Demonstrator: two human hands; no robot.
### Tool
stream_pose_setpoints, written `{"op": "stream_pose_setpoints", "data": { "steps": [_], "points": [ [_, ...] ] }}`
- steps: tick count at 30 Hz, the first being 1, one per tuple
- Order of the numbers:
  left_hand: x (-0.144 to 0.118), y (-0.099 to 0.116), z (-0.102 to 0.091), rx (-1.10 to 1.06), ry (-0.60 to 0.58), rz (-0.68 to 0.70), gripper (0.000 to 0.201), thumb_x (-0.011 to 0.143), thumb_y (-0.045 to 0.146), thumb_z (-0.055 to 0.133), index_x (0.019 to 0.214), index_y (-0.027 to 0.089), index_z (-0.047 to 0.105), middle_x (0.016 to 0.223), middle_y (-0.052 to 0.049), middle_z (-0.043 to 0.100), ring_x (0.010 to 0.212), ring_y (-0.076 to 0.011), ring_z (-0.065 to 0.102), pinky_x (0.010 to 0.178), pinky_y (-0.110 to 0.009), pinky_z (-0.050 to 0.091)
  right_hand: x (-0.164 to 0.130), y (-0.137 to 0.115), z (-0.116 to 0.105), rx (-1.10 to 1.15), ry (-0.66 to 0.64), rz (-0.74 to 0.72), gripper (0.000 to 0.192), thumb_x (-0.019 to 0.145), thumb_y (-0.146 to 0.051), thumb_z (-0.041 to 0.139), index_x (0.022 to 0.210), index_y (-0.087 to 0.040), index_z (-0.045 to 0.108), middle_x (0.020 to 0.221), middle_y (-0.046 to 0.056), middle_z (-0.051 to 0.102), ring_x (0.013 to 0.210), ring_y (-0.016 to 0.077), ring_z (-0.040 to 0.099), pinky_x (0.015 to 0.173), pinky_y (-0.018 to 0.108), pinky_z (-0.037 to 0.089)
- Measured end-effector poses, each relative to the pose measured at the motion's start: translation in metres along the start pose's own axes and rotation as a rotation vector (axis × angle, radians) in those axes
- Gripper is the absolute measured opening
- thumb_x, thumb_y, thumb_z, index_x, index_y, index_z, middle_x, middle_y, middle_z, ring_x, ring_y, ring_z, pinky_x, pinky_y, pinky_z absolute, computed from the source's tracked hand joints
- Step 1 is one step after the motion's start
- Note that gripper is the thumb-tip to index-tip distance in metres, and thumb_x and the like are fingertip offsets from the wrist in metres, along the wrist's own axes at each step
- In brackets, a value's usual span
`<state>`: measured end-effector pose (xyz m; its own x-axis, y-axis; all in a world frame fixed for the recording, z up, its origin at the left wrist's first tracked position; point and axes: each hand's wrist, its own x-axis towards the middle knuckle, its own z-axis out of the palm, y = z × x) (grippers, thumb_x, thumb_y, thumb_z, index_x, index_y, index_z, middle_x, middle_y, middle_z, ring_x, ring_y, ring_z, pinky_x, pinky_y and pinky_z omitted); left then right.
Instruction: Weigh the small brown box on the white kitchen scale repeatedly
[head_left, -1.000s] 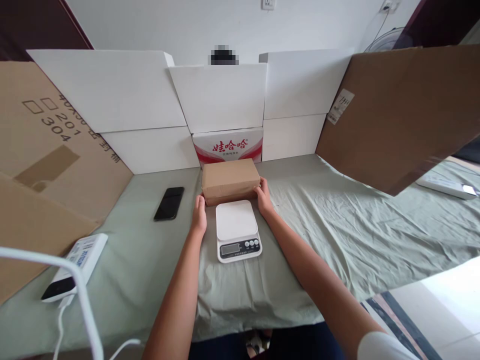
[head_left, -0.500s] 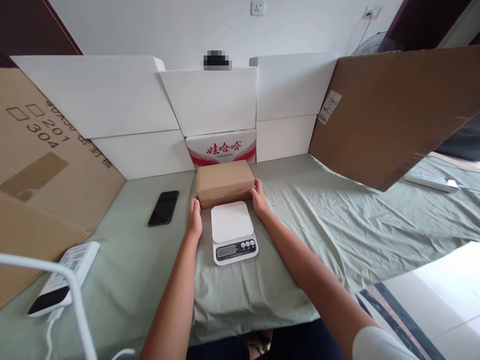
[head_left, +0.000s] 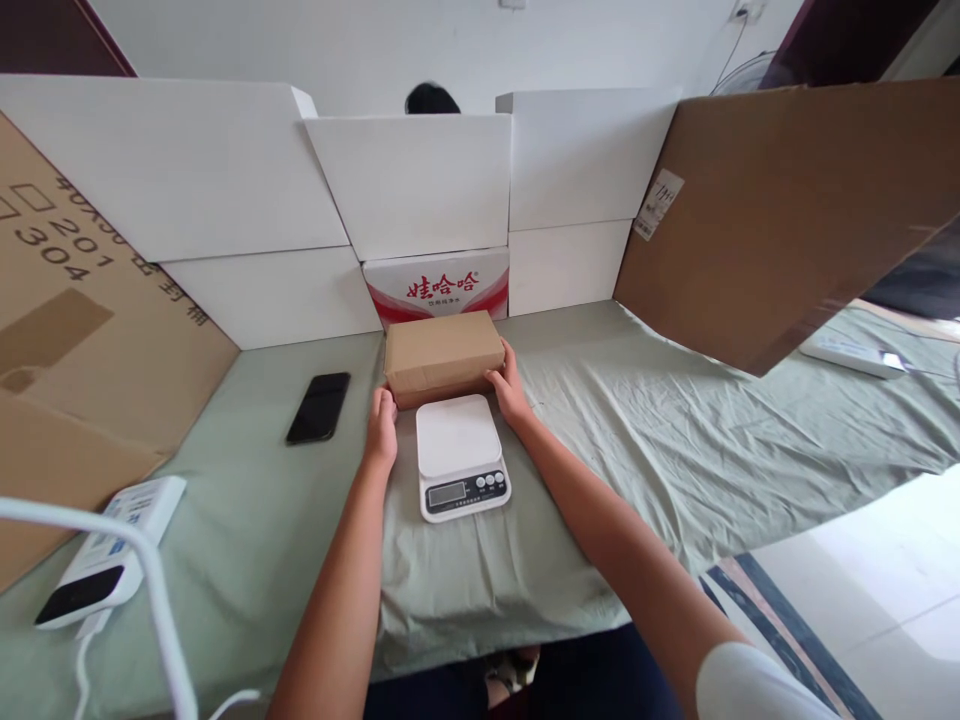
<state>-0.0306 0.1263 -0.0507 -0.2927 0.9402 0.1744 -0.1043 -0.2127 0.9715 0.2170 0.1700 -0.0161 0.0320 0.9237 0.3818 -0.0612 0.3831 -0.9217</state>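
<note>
Behind the scale [head_left: 459, 455], left hand [head_left: 381, 428] and right hand [head_left: 508, 385] clasp the box [head_left: 442, 355] ends.

Scale display [head_left: 445, 493] digits too small to read; left fingers [head_left: 388, 396] partly hidden behind the brown box [head_left: 442, 355].

Head-worn view, forward and downward

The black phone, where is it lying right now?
In the head view the black phone lies flat on the green cloth, left of the brown box and the white scale, just beyond the person's left hand.
</note>
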Motion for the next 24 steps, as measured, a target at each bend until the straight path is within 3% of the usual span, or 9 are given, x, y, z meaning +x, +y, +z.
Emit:
{"op": "stream_pose_setpoints", "data": {
  "steps": [4, 8, 14, 19, 24],
  "points": [
    [-0.006, 0.01, 0.005, 0.034, 0.081, 0.068, 0.067, 0.089, 0.076, 0.057, 0.13, 0.023, 0.063, 0.141, -0.015, 0.066, 0.142, -0.0297, 0.057, 0.12, -0.044, 0.042, -0.003, -0.002, 0.0, -0.04, -0.002, -0.077, 0.079, 0.083, -0.035, 0.062, 0.157, -0.026, 0.037, 0.171, 0.005, 0.036, 0.162, 0.0272, 0.028, 0.137, 0.049, 0.017],
    [-0.018, 0.025, 0.006, 0.073, 0.085, 0.169, 0.067, 0.089, 0.074, 0.058, 0.132, 0.023, 0.062, 0.14, -0.015, 0.065, 0.144, -0.0311, 0.054, 0.123, -0.046, 0.038, -0.013, -0.016, -0.001, -0.064, -0.017, -0.177, 0.085, 0.087, -0.039, 0.064, 0.163, -0.026, 0.028, 0.171, 0.008, 0.033, 0.161, 0.0282, 0.029, 0.136, 0.049, 0.021],
    [-0.066, 0.048, 0.009, 0.039, 0.021, 0.244, 0.077, 0.086, 0.079, 0.057, 0.139, 0.023, 0.057, 0.144, -0.016, 0.063, 0.147, -0.0351, 0.051, 0.127, -0.048, 0.033, -0.044, -0.04, -0.014, -0.122, 0.009, -0.286, 0.089, 0.09, -0.058, 0.066, 0.164, -0.029, 0.026, 0.172, 0.01, 0.028, 0.164, 0.0342, 0.022, 0.137, 0.054, 0.014],
    [-0.111, 0.049, 0.004, 0.042, 0.046, 0.231, 0.083, 0.084, 0.081, 0.058, 0.142, 0.021, 0.057, 0.146, -0.018, 0.063, 0.149, -0.0377, 0.05, 0.127, -0.049, 0.032, -0.076, -0.042, -0.022, -0.087, -0.017, -0.251, 0.093, 0.091, -0.066, 0.064, 0.165, -0.031, 0.021, 0.175, 0.009, 0.026, 0.165, 0.0353, 0.022, 0.138, 0.054, 0.015],
    [-0.124, 0.042, -0.003, 0.039, 0.059, 0.221, 0.08, 0.087, 0.077, 0.057, 0.144, 0.021, 0.055, 0.148, -0.019, 0.062, 0.145, -0.0367, 0.053, 0.123, -0.05, 0.038, -0.094, -0.038, -0.026, -0.129, -0.017, -0.258, 0.09, 0.093, -0.064, 0.061, 0.166, -0.029, 0.022, 0.175, 0.009, 0.026, 0.164, 0.035, 0.025, 0.137, 0.054, 0.018]
  ]
}}
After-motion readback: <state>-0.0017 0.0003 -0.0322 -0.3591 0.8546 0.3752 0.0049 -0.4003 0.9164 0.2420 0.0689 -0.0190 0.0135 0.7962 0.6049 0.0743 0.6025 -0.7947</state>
